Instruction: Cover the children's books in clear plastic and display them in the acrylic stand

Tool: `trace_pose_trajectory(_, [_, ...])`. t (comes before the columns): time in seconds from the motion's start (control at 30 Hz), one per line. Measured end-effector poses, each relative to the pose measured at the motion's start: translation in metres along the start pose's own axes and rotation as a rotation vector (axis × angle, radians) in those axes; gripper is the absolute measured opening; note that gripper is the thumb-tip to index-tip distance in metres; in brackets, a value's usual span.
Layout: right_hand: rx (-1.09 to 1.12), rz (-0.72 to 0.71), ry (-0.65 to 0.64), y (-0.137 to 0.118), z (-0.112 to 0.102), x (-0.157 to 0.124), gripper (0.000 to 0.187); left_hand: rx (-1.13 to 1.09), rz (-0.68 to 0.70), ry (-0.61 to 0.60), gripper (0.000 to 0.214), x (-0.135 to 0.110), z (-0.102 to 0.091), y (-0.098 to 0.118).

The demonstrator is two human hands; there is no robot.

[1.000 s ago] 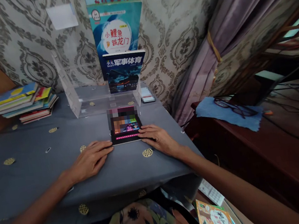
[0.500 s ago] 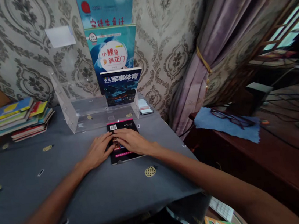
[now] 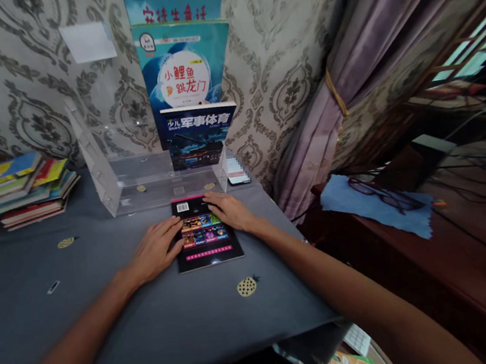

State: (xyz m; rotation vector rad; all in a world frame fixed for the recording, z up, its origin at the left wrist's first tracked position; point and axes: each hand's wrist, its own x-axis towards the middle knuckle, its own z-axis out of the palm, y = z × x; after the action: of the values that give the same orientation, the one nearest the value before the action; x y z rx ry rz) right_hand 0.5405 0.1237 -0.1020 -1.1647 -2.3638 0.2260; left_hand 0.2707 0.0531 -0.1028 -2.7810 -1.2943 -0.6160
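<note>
A thin black book lies flat on the grey tablecloth, back cover up, with a barcode and coloured pictures. My left hand rests on the cloth at the book's left edge, fingers stretched and touching it. My right hand lies flat over the book's far right corner, fingers extended. Neither hand grips anything. Just beyond the book stands a clear acrylic display rack holding three books in tiers, the front one dark blue, a teal one behind it.
A stack of several books sits at the far left of the table. A small phone-like object lies right of the rack. To the right stand a purple curtain and a dark wooden desk with a blue cloth and glasses.
Both hands were together on top of the book half a second ago. They have slid apart to its left edge and far right corner, uncovering the cover pictures.
</note>
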Motion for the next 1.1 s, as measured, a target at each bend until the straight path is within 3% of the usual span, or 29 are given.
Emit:
trace_pose_trajectory(0.1, [0.023,0.011,0.023,0.005,-0.002,-0.006,0.037,0.016,-0.005,-0.013,0.048,0.001,-0.002,0.001])
trace_pose_trajectory(0.23, [0.035,0.029,0.000,-0.006,-0.003,-0.019,0.040,-0.006,-0.012,-0.026,0.048,0.002,-0.002,0.001])
trace_pose_trajectory(0.57, [0.038,-0.017,0.008,-0.054,-0.025,-0.106,0.037,-0.020,-0.063,-0.055,0.050,0.002,-0.002,0.002])
trace_pose_trajectory(0.7, [0.075,-0.077,0.046,-0.068,-0.032,-0.128,0.031,-0.009,-0.088,-0.072,0.052,0.002,-0.004,0.004])
trace_pose_trajectory(0.87, [0.145,-0.126,0.123,-0.073,-0.035,-0.135,0.021,-0.003,-0.097,-0.083,0.052,0.002,-0.005,0.003])
trace_pose_trajectory(1.1, [0.083,-0.122,0.093,-0.068,-0.033,-0.132,0.021,0.013,-0.076,-0.064,0.051,0.001,-0.004,0.002])
